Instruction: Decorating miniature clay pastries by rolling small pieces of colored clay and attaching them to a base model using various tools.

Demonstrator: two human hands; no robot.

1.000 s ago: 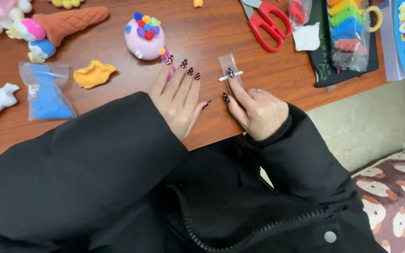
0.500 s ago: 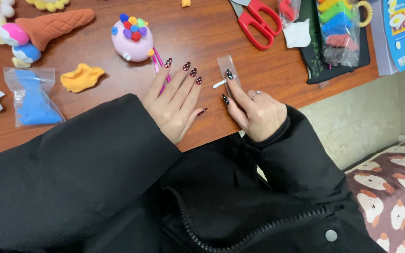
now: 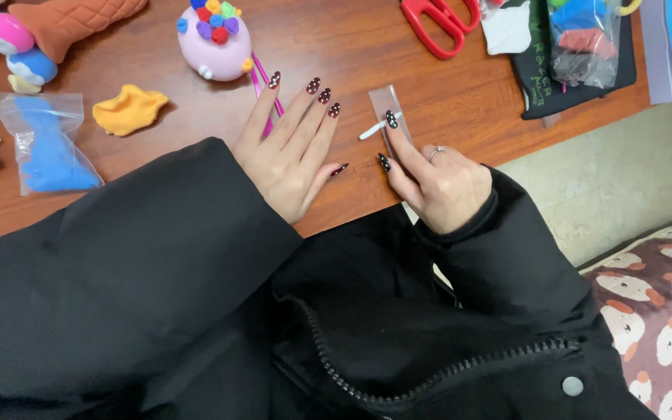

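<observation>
Left hand (image 3: 293, 148) lies flat on the wooden table (image 3: 157, 179), fingers spread, holding nothing. Right hand (image 3: 433, 175) – fingertip pressing a white strip (image 3: 375, 127) on the clear plastic piece (image 3: 388, 105) – near the table's edge.

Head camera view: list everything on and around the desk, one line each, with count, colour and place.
desk: one, reddish-brown wood, across the top
clear plastic strip: one, transparent, under the right forefinger
white clay stick: one, white, beside the strip
pink clay ball: one, pink with coloured dots, top centre
pink sticks: two, pink, by the ball
yellow clay: one lump, left of centre
bag of blue clay: one, clear bag, far left
clay cone: one, orange-brown, top left
scissors: one pair, red, top
black mat: one, top right
bedding: brown, patterned, bottom right
left hand: flat on the desk, dark dotted nails
right hand: forefinger pressing the strip, ring on
</observation>
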